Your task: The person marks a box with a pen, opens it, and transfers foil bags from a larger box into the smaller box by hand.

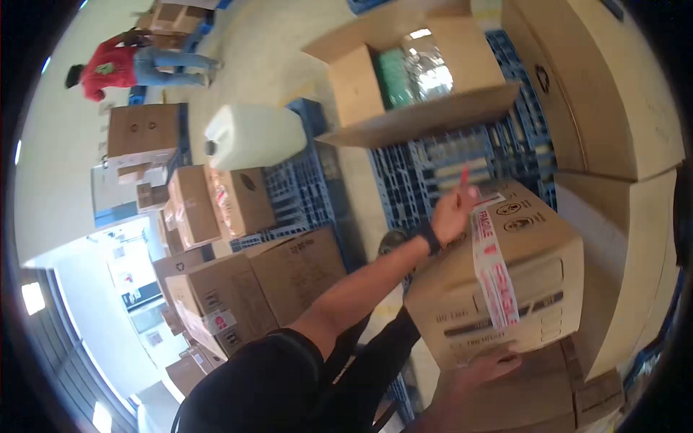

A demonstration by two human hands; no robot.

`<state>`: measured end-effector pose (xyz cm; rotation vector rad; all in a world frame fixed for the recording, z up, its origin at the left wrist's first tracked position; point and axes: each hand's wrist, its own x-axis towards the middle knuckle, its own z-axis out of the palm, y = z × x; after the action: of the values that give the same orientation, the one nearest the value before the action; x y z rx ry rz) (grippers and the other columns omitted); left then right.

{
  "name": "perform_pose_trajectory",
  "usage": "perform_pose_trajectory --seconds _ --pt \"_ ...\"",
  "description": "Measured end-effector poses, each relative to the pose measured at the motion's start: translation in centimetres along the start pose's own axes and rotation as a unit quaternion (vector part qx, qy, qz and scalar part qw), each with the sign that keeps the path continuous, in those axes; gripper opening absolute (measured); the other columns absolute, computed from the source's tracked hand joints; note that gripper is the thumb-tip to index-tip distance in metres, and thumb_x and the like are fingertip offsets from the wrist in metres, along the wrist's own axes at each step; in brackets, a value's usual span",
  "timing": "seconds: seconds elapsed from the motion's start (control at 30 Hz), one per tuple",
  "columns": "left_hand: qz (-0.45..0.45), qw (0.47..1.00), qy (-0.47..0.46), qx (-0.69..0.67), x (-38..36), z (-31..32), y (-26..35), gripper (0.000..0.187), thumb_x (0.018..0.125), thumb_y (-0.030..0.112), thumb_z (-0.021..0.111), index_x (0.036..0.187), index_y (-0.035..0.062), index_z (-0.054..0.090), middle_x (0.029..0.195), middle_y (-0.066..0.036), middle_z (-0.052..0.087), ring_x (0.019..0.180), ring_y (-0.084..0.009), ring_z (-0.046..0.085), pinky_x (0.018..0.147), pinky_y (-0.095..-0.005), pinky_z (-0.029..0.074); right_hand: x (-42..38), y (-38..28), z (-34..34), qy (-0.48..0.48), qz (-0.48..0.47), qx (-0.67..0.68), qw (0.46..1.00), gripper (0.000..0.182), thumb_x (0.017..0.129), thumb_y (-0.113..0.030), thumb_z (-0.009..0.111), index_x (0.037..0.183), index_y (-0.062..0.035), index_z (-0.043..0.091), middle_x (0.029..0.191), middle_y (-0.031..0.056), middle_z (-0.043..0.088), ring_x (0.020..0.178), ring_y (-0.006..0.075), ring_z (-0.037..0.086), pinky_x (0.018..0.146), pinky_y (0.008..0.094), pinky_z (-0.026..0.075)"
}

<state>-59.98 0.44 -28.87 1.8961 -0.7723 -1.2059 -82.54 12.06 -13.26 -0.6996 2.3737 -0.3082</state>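
Note:
A brown cardboard box [530, 252] with printed symbols sits before me on another carton. Red-and-white FRAGILE tape [495, 278] runs across two of its faces. My left hand [453, 215], a dark band on its wrist, is closed beside the tape's far end. A slim red object [464, 175] sticks out from its fingers; blur hides its exact kind. My right hand [492, 366] lies along the box's near lower side, fingers stretched out and holding nothing. Part of that hand is dim and blurred.
An open carton [354, 83] with green and clear wrapped contents stands on a blue pallet [433, 155]. Large cartons [592, 86] rise at the right. A white jerrycan [263, 137] and stacked boxes [296, 274] stand left. A person in red [115, 68] works farther off.

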Motion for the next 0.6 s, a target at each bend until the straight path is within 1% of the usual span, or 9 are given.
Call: perform_pose_trajectory --seconds 0.03,0.1,0.17,0.2,0.27,0.3,0.33,0.4,0.6 --pt "0.026 0.998 -0.055 -0.018 -1.0 -1.6 3.8 0.041 0.099 0.037 0.048 0.115 0.0008 0.057 0.088 -0.003 0.056 0.084 -0.014 0.052 0.08 -0.0323 0.045 0.7 1.6 2.3 0.064 -0.161 0.045 0.984 0.044 0.099 -0.038 0.045 0.111 0.0052 0.044 0.113 0.0187 0.048 0.099 0.0263 0.049 0.089 0.0384 0.042" --pt "0.07 0.992 -0.103 -0.033 -3.1 -3.8 9.2 0.043 0.1 0.036 0.047 0.121 0.0003 0.055 0.092 -0.003 0.057 0.086 -0.014 0.052 0.082 -0.0317 0.045 0.0 1.3 4.8 0.051 -0.144 0.154 0.976 0.045 0.099 -0.037 0.045 0.113 0.0059 0.044 0.114 0.0193 0.048 0.099 0.0263 0.05 0.088 0.0379 0.043" --pt "0.064 0.985 -0.061 -0.149 -4.7 -4.9 11.9 0.031 0.093 0.033 0.058 0.089 0.0024 0.054 0.1 -0.017 0.065 0.082 -0.0254 0.064 0.073 -0.0343 0.05 -1.1 -0.5 4.6 -0.001 -0.116 0.22 0.969 0.044 0.1 -0.034 0.045 0.117 0.0064 0.044 0.113 0.0205 0.049 0.098 0.0263 0.051 0.088 0.0382 0.044" --pt "0.114 0.982 -0.065 -0.133 -5.3 -4.4 11.5 0.028 0.092 0.03 0.059 0.087 0.0031 0.053 0.104 -0.017 0.064 0.085 -0.0279 0.064 0.073 -0.0359 0.05 -2.0 0.0 4.3 -0.01 -0.124 0.229 0.965 0.044 0.1 -0.034 0.045 0.117 0.0064 0.044 0.113 0.0205 0.049 0.098 0.0263 0.051 0.088 0.0382 0.044" --pt "0.198 0.968 -0.042 0.15 -6.4 -2.8 12.3 0.021 0.084 0.023 0.062 0.085 0.0055 0.052 0.112 -0.013 0.062 0.086 -0.0307 0.062 0.072 -0.0398 0.049 -2.8 3.6 2.8 -0.106 -0.166 0.238 0.951 0.044 0.1 -0.034 0.044 0.118 0.006 0.045 0.112 0.0211 0.052 0.099 0.0262 0.052 0.088 0.0399 0.043" --pt "0.237 0.931 -0.017 0.279 -7.0 -2.0 12.7 0.018 0.08 0.02 0.063 0.083 0.0067 0.051 0.115 -0.011 0.061 0.087 -0.0321 0.061 0.071 -0.0418 0.049 -4.0 5.2 0.2 -0.193 -0.191 0.067 0.96 0.053 0.098 -0.043 0.045 0.126 0.003 0.046 0.116 0.0198 0.055 0.101 0.0307 0.058 0.085 0.0375 0.049" --pt "0.241 0.93 -0.006 0.276 -7.8 -1.5 13.1 0.018 0.08 0.02 0.063 0.083 0.0067 0.051 0.115 -0.011 0.061 0.087 -0.0321 0.061 0.071 -0.0418 0.049 -2.4 14.6 -0.5 -0.338 -0.314 0.03 0.887 0.045 0.101 -0.03 0.038 0.126 0.0068 0.048 0.118 0.0231 0.056 0.11 0.0285 0.054 0.097 0.0378 0.041" --pt "0.227 0.928 0.084 0.284 -8.9 0.2 13.5 0.017 0.08 0.02 0.064 0.087 0.0089 0.054 0.112 -0.011 0.061 0.091 -0.0323 0.061 0.074 -0.0416 0.049 -8.5 13.7 -4.1 -0.384 -0.242 -0.041 0.89 0.044 0.1 -0.028 0.039 0.125 0.0069 0.048 0.118 0.0232 0.056 0.11 0.0292 0.054 0.097 0.0383 0.041" --pt "0.2 0.925 0.053 0.318 -7.0 -0.4 11.9 0.03 0.086 0.03 0.058 0.108 0.0099 0.054 0.106 -0.015 0.062 0.099 -0.0343 0.06 0.083 -0.0436 0.048 -14.4 9.5 -4.8 -0.355 -0.183 -0.054 0.915 0.041 0.098 -0.025 0.042 0.122 0.0071 0.05 0.116 0.0236 0.057 0.109 0.0311 0.055 0.097 0.0397 0.041"
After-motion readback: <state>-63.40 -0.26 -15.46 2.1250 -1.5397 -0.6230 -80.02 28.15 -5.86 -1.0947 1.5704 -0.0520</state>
